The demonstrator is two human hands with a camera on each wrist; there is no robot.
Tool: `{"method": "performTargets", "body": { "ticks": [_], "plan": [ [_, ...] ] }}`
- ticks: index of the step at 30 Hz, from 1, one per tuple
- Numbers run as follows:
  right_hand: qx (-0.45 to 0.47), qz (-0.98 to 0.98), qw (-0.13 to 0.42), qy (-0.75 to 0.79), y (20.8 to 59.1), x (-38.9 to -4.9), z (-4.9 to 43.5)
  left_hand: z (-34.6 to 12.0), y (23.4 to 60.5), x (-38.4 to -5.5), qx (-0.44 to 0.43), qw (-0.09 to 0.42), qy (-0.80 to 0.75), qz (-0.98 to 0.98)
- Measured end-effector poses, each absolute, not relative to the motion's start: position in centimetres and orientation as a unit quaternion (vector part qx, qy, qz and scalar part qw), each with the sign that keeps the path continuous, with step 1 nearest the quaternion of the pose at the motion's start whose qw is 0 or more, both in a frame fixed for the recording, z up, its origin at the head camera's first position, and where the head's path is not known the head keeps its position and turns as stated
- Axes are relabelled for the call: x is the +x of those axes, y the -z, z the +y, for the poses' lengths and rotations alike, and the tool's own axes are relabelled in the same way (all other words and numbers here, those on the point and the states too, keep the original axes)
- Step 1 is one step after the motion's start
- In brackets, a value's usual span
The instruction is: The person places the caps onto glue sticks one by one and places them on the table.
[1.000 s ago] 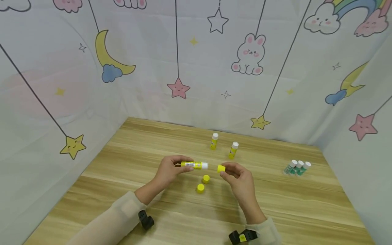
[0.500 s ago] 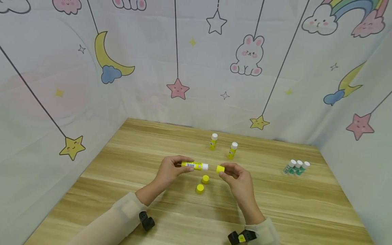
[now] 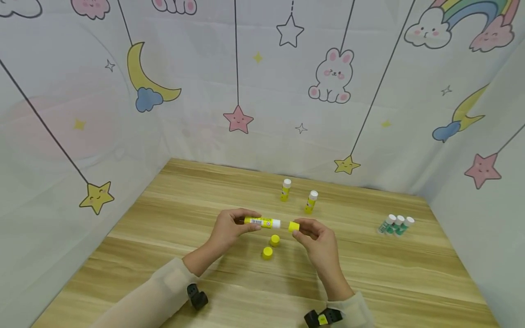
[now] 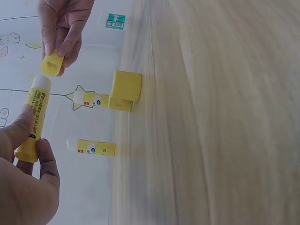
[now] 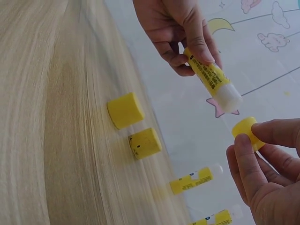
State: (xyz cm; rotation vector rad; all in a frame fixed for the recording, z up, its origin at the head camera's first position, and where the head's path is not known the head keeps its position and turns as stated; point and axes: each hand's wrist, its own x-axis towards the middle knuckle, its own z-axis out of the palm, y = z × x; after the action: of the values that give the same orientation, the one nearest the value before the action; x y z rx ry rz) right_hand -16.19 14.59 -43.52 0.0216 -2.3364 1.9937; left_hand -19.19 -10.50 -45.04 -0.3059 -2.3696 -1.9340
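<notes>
Wood-grain tabletop [image 3: 246, 296]: left hand [image 3: 227, 226] pinches a yellow glue stick [image 3: 266, 222], white end just apart from the cap [image 3: 293, 226] pinched by the right hand [image 3: 321, 241]. Two loose caps [image 3: 267, 253] lie nearside of the grips; two upright glue sticks [image 3: 311, 202] stand beyond.

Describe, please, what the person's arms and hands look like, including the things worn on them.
The left sleeve and the right sleeve are pale cream and end short of the hands. A small black device sits at the left cuff; a similar dark unit at the right cuff shows a yellow patch. The left hand and right hand are gloveless; I see no rings.
</notes>
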Motion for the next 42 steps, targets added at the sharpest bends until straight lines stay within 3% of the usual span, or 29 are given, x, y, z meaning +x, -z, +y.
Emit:
{"method": "performTargets", "body": {
  "ticks": [42],
  "plan": [
    [0.024, -0.774, 0.023, -0.633, 43.66, -16.20, 13.86, -9.96, 45.28, -18.94, -0.110, 0.014, 0.643, -0.758]
  ]
}}
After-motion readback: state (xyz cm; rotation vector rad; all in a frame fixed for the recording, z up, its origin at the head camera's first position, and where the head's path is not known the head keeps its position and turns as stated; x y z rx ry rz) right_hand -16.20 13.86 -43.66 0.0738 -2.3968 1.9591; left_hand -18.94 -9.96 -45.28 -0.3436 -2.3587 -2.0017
